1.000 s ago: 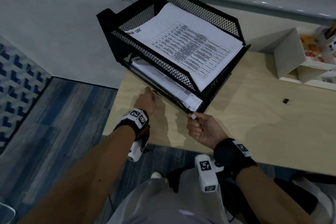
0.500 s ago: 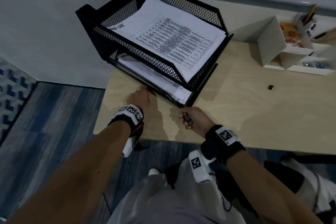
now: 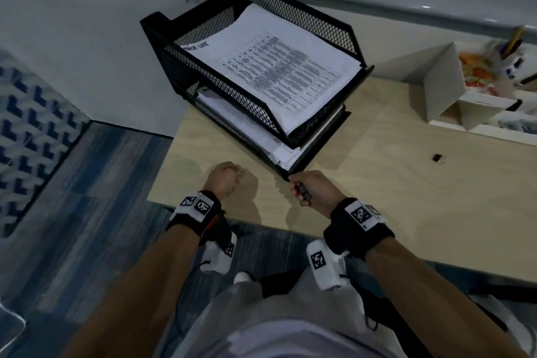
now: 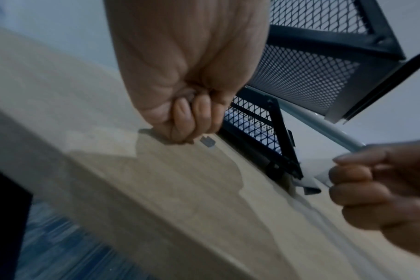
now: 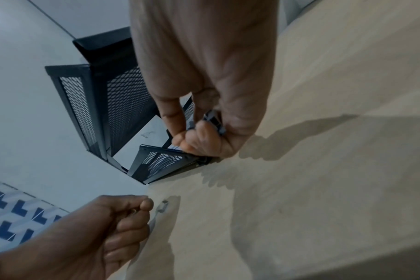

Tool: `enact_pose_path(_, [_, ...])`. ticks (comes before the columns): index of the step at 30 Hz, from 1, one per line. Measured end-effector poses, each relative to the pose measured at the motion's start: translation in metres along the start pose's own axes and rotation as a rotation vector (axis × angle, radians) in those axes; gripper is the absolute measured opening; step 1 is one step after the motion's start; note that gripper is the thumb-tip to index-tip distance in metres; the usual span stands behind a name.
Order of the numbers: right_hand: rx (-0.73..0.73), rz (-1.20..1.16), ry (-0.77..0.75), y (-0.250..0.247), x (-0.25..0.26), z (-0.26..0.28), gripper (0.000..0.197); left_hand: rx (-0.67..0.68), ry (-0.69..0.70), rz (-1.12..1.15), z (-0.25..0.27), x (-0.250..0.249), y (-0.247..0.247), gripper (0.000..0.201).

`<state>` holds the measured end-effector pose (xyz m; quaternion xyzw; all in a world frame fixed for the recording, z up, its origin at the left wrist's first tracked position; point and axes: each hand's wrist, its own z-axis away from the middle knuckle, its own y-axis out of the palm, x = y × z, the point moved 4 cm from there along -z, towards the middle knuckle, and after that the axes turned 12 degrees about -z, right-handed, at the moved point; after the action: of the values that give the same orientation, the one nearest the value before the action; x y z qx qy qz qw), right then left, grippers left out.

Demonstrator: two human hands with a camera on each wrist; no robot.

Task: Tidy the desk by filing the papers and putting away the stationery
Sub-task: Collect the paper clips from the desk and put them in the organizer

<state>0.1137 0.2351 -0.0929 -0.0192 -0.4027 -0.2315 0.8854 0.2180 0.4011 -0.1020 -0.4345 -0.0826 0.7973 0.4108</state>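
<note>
**Clip collection at the near edge of the bench**

Right hand (image 3: pixel 312 189): the grip is curled around a small black binder clip (image 5: pixel 213 121), held between thumb and fingers just at the near corner of the tray. Holding it in the fist probably frees the bench surface while the remaining items are gathered.

Left hand (image 3: pixel 225 182): at 9 o'clock from the right hand, fingers curled with the tips bunched against the pale wooden bench (image 3: pixel 377 183). A small grey metal piece (image 4: pixel 208 141) lies on the bench just beside the fingertips, untouched. Whether the fingers enclose anything cannot be told.

Black two-tier mesh paper tray (image 3: pixel 305 23): at 12 o'clock, against the wall. A printed table sheet (image 3: pixel 276 67) lies in the upper tier; more white sheets (image 3: pixel 279 151) fill the lower tier. Filing appears done.

A second black binder clip (image 3: pixel 438 158) lies loose at 2 o'clock, well apart. A white desk organiser (image 3: pixel 444 90) stands beyond it, the likely destination for the clips.
</note>
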Motion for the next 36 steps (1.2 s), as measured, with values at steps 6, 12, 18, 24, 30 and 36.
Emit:
enact_pose_path(6, [0.003, 0.072, -0.018, -0.01, 0.014, 0.001, 0.038, -0.197, 0.009, -0.625, 0.006, -0.004, 0.006, 0.055])
enact_pose_path(12, [0.008, 0.034, 0.005, -0.023, 0.011, 0.002, 0.042, -0.21, 0.105, -0.943, 0.003, -0.016, 0.022, 0.042])
enact_pose_path(18, [0.013, -0.102, 0.064, -0.054, 0.009, 0.004, 0.041, 0.216, 0.0, 0.069, 0.026, -0.013, 0.059, 0.041])
enact_pose_path(24, [0.011, -0.226, 0.032, -0.121, 0.022, 0.014, 0.036, 0.692, 0.134, 0.444, 0.051, -0.099, 0.129, 0.05])
enact_pose_path(30, [-0.108, -0.326, -0.023, -0.226, 0.042, 0.035, 0.035, 0.867, 0.256, 0.572, 0.056, -0.209, 0.201, 0.033])
enact_pose_path(36, [-0.263, -0.283, -0.081, -0.347, 0.074, 0.057, 0.021, 0.648, 0.016, 0.388, 0.041, -0.273, 0.296, 0.034])
